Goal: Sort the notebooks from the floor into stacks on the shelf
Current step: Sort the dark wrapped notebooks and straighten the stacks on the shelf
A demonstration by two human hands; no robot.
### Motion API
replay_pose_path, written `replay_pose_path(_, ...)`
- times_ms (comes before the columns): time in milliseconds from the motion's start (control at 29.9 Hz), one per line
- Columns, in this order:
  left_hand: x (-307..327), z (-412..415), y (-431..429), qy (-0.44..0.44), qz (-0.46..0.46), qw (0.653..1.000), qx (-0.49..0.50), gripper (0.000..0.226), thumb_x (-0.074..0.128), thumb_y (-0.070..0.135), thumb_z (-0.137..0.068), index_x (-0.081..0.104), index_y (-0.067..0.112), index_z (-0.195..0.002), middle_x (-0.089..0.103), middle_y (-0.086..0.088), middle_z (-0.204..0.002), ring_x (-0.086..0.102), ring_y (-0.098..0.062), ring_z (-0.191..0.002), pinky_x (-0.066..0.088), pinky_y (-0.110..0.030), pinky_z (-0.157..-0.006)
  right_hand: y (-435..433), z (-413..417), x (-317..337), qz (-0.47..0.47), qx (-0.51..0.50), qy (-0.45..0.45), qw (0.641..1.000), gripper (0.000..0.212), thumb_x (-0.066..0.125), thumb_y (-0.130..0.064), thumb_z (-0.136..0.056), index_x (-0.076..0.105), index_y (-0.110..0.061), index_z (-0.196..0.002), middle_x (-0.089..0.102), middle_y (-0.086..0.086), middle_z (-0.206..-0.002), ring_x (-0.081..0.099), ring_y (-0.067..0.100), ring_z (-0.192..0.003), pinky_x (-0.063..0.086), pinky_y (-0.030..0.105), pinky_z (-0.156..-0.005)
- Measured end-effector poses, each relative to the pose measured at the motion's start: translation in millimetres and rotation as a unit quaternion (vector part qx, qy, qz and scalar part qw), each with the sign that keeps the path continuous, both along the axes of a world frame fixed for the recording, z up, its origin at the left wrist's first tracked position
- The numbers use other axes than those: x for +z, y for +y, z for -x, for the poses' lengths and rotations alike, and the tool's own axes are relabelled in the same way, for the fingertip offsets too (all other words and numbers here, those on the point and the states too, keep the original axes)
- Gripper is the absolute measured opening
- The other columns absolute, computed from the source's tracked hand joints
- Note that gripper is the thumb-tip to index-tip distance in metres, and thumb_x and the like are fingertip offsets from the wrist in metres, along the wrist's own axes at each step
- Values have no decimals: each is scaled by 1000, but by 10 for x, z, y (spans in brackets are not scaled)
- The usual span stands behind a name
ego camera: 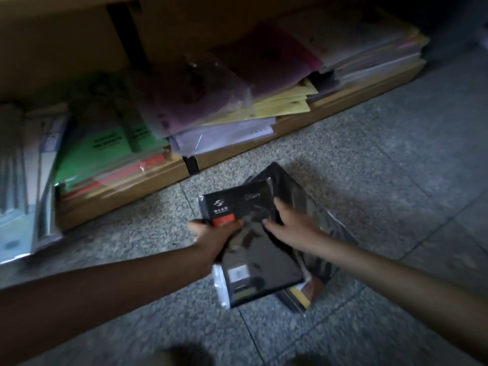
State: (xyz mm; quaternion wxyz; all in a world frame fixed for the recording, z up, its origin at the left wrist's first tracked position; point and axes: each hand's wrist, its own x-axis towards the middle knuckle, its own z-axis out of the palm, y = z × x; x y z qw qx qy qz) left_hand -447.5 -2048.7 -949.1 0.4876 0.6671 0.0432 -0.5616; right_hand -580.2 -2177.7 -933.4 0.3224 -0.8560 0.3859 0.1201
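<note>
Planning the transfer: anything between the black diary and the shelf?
Nothing visible. The left hand grips the black diary; the right hand is at its right edge. Only bare floor lies between it and the shelf, already loaded with stacks.

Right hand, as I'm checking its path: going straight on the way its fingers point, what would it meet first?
The black diary, which the right hand touches now; beyond it probably the wrapped stacks on the shelf, though depth is unclear.
</note>
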Motion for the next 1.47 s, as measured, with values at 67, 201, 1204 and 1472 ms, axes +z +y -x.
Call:
replay_pose_path(67,-88,-196,210,-58,-47,996,44,51,83,32,-66,51,11,-100,60,-10,-71,57,-23,-56,51,-33,-58,211,-15,-29,-113,43,-45,992,74,49,-38,-93,8,-17,-151,19,0,-156,23,15,-142,24,20,-109)
replay_pose_path(201,-109,-598,661,-290,-12,956,43,35,69,15,-83,40,9,-101,53,-6,-72,54,-6,-46,43,-17,-37,318,-84,-67,-53,67,-113,990,68,58,-28,-90,22,-24,-148,48,-2,-132,55,10,-104,43,21,-89)
replay_pose_path(1204,30,303,61,-1,91,987,-136,13,61,-4,-66,52,3,-71,53,-8,-70,49,-19,-70,42,-21,-60,-449,595,-241,59,-150,-2,987,69,76,-59,-61,58,-18,-113,62,-1,-105,61,20,-95,52,34,-75)
replay_pose_path(1472,58,236,-223,-7,8,999,-39,41,38,-19,-73,45,6,-41,45,-9,-59,40,-19,-57,34,-22,-53,-533,869,-239,-2,-134,-42,990,74,77,-50,-63,53,-21,-127,59,1,-117,59,18,-106,49,38,-91)
